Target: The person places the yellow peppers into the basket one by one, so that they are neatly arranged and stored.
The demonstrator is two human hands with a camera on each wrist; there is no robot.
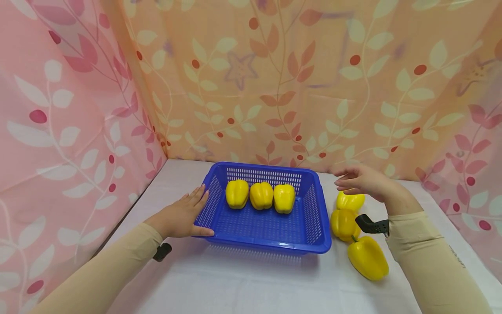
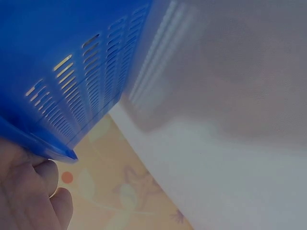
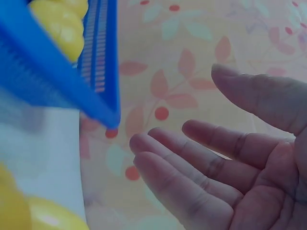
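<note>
A blue plastic basket (image 1: 251,244) with slotted sides stands on the table. Inside it, three yellow bell peppers sit in a row: the left pepper (image 1: 237,194), the middle pepper (image 1: 261,196) and the right pepper (image 1: 284,199). My left hand (image 1: 182,214) rests on the basket's left rim, fingers extended and thumb at the near corner. To the right of the basket, my right hand (image 1: 364,181) hovers empty with loosely bent fingers, above a yellow pepper (image 1: 350,201) that it partly hides. Nearer lie a second pepper (image 1: 345,224) and a third (image 1: 368,258) with a green stem.
A white cloth covers the table (image 1: 251,288). Patterned curtains (image 1: 251,87) hang behind the basket and at both sides. Black wrist mounts (image 1: 372,225) show on the forearms.
</note>
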